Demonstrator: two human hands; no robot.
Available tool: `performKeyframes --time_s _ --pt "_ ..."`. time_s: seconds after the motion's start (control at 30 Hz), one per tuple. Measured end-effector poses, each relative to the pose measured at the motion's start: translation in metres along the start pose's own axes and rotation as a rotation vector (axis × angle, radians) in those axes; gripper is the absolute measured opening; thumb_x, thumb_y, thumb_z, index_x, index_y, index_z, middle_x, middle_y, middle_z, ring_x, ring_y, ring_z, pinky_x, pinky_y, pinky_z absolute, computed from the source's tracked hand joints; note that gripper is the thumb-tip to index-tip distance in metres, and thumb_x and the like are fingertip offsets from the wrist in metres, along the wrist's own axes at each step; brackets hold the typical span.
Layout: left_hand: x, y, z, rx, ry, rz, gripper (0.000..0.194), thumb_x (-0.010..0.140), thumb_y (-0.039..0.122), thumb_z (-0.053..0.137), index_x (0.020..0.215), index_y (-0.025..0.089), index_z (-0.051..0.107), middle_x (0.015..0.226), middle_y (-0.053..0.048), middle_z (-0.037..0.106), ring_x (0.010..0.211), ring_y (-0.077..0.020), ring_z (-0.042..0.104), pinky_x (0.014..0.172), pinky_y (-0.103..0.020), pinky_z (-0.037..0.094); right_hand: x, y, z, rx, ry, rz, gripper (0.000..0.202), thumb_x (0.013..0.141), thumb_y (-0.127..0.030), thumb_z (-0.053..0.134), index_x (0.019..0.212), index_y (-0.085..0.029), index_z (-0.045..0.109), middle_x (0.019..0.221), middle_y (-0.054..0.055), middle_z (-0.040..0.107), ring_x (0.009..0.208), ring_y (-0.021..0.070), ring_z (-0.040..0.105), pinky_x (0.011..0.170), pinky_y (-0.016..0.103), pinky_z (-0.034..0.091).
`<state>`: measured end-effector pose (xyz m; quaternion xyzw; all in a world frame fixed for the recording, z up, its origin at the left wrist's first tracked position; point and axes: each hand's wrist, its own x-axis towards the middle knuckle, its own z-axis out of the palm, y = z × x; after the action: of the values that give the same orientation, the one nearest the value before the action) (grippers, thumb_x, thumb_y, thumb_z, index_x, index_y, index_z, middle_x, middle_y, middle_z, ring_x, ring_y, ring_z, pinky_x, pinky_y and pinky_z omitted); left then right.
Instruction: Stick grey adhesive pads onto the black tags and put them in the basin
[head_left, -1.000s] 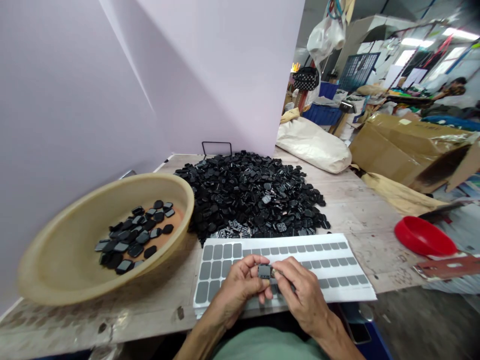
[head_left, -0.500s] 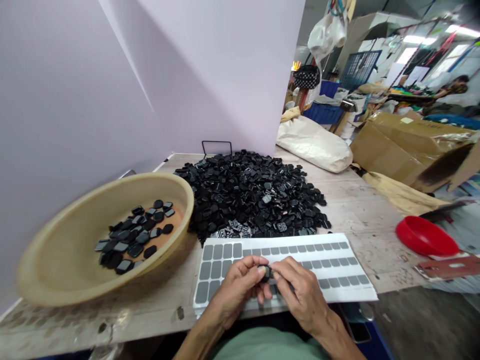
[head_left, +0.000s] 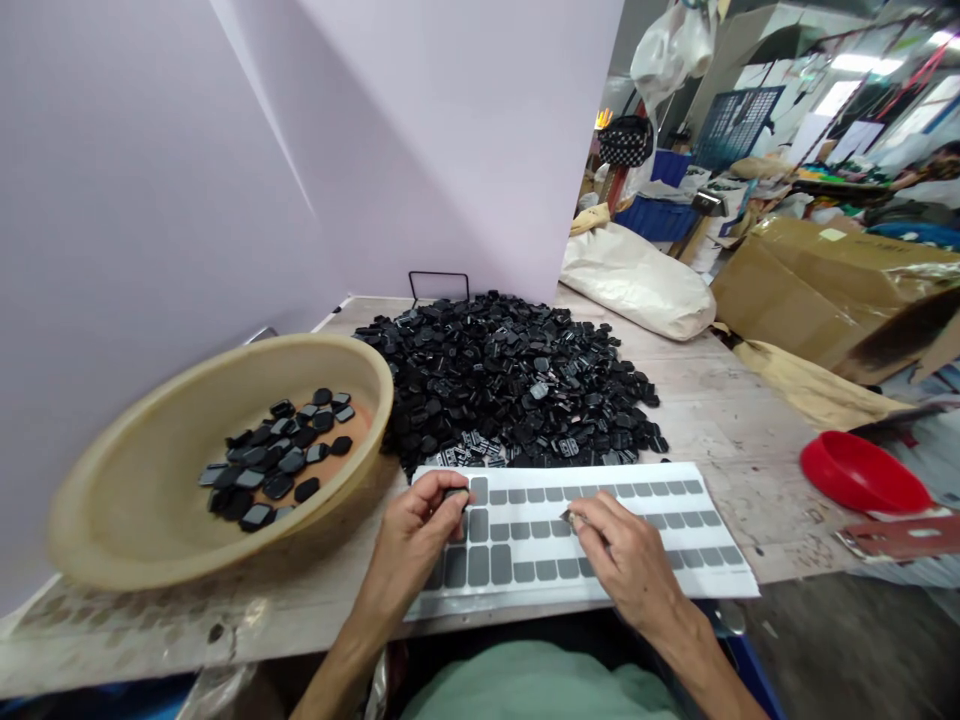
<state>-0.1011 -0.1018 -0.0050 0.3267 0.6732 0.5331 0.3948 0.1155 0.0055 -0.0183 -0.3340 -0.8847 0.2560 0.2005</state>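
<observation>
My left hand (head_left: 420, 525) pinches a small black plastic piece (head_left: 455, 492) between thumb and fingertips, over the left end of a white sheet (head_left: 536, 512). Rows of grey rounded patches, like stickers, cover this sheet, large at the left and smaller to the right. Above the sheet's middle, my right hand (head_left: 621, 550) has thumb and fingers closed on a small pointed item (head_left: 568, 516), whose kind I cannot make out. Just behind the sheet rises a large pile of black plastic pieces (head_left: 502, 380).
At left stands a wide beige basin (head_left: 127, 480) with several black pieces, some grey-faced. A red bowl (head_left: 862, 475) sits near the table's right edge. Behind are a white sack (head_left: 637, 280), a cardboard box (head_left: 817, 290) and a thin black wire frame (head_left: 439, 274).
My hands, which met around the black piece, have moved apart. The left went left with the piece, and the right went a little right. The view has shifted slightly.
</observation>
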Motion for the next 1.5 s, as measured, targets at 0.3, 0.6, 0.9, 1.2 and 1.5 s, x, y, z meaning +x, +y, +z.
performKeyframes --time_s 0.3,0.6,0.9,1.2,1.5 --pt "-0.040 -0.013 -0.003 0.321 -0.434 0.083 0.015 0.089 0.027 0.044 0.089 0.019 0.057 0.098 -0.003 0.063 0.089 -0.0161 0.055 0.079 -0.024 0.041 0.002 -0.026 0.020 -0.187 -0.262 -0.072 0.015 0.087 -0.010 0.041 0.081 -0.020 0.050 0.081 0.000 0.055 0.069 0.0144 0.052 0.062 0.028 0.036" --pt "-0.041 -0.014 0.001 0.513 -0.560 0.202 0.016 0.089 0.017 0.039 0.081 0.020 0.052 0.076 0.002 0.057 0.068 -0.0118 0.051 0.065 -0.020 0.034 0.004 -0.041 0.033 -0.306 -0.267 -0.108 0.015 0.084 -0.008 0.040 0.083 -0.021 0.047 0.085 0.002 0.056 0.076 0.0179 0.053 0.063 0.030 0.034" --pt "-0.043 -0.004 0.003 0.532 -0.555 0.119 0.015 0.088 0.018 0.039 0.080 0.021 0.052 0.076 0.003 0.056 0.071 -0.0125 0.049 0.066 -0.021 0.033 0.004 -0.042 0.042 -0.271 -0.250 -0.100 0.008 0.086 -0.016 0.041 0.083 -0.020 0.048 0.085 0.003 0.056 0.074 0.0179 0.053 0.061 0.030 0.032" --pt "-0.032 -0.005 -0.013 0.396 -0.351 0.072 0.008 0.087 0.026 0.044 0.084 0.021 0.050 0.073 0.004 0.050 0.069 -0.0128 0.045 0.062 -0.021 0.034 0.016 -0.029 0.016 0.463 -0.219 0.110 0.015 0.088 -0.024 0.045 0.073 -0.020 0.045 0.065 -0.005 0.042 0.062 0.0111 0.040 0.059 0.023 0.032" --pt "0.059 0.004 -0.022 1.241 0.020 0.139 0.017 0.089 0.027 0.040 0.092 0.017 0.053 0.094 -0.009 0.061 0.090 -0.0233 0.059 0.072 -0.030 0.037 0.004 -0.020 0.006 0.513 -0.158 0.199 0.015 0.084 -0.030 0.050 0.074 -0.019 0.053 0.066 -0.003 0.046 0.064 0.0125 0.042 0.060 0.024 0.033"
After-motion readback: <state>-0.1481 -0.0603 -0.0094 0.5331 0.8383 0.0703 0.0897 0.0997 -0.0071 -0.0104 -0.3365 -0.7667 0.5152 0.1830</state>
